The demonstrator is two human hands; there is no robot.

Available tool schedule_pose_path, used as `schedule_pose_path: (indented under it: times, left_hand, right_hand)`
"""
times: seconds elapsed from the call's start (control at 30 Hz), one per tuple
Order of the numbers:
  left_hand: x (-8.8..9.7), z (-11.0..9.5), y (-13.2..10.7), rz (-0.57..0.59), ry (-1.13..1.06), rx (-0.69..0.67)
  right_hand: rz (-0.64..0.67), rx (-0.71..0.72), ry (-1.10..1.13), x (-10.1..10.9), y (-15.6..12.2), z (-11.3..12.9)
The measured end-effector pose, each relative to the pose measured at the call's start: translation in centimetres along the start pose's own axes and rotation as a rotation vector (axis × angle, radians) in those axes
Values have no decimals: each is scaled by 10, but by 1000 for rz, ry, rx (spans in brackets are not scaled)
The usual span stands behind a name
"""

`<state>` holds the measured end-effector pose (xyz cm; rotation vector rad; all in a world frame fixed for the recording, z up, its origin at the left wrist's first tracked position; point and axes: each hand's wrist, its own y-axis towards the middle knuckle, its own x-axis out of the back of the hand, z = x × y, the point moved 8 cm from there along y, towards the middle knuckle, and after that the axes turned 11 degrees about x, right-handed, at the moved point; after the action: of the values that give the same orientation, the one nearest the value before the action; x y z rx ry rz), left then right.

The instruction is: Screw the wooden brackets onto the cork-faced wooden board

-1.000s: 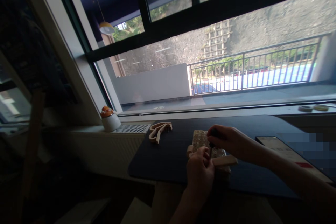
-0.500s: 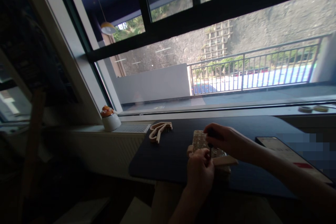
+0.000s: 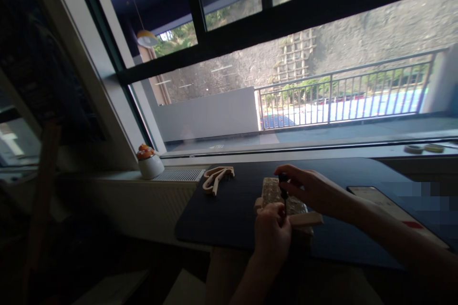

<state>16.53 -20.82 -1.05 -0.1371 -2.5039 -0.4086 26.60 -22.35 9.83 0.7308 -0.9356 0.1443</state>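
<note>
My right hand (image 3: pixel 304 188) has its fingers around the dark handle of a screwdriver (image 3: pixel 284 191), held upright. Its thin shaft runs down to the fingertips of my left hand (image 3: pixel 274 231), where the tip is hidden. My left hand is closed on a pale wooden piece (image 3: pixel 306 219) that juts out to the right. Another pale wooden end (image 3: pixel 258 205) shows left of the left hand; I cannot tell whether the two are joined. Under both hands lies a brownish block (image 3: pixel 271 190) with a shiny, plastic-like wrapping.
On the dark table (image 3: pixel 200 221), curved wooden parts (image 3: pixel 214 182) lie at the left with small dark screw-like bits (image 3: pixel 228 177). A flat panel with a dark edge (image 3: pixel 384 207) lies at the right. A white jar with an orange top (image 3: pixel 150 164) stands on the sill, and tape rolls (image 3: pixel 414 149) rest farther right.
The fingers of my right hand have loosened and shifted on the screwdriver handle, so more of it shows. My left hand and the wooden piece stay in place.
</note>
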Motion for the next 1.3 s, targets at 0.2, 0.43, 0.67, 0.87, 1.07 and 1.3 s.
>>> schedule_pose_path:
  times: [0.2,0.43,0.67,0.87,1.07,1.3]
  left_hand:
    - [2,-2,-1,0,22,6]
    - [1,-4,1,-13,90,-19]
    - [2,-7,0,5,89,-11]
    - [1,-5,2,18,65,-3]
    - [1,-6,2,26,70,-6]
    - [1,-5,1,29,77,-9]
  right_hand:
    - [-73,-16,-24,0,-2,-6]
    - [-99,60,-56,9,-1,6]
    - [-139,96,-88,10,4,8]
    - [-133,133,-111,14,1,12]
    - [-183,139,-157,18,2,7]
    - [-130,199,-110,14,6,21]
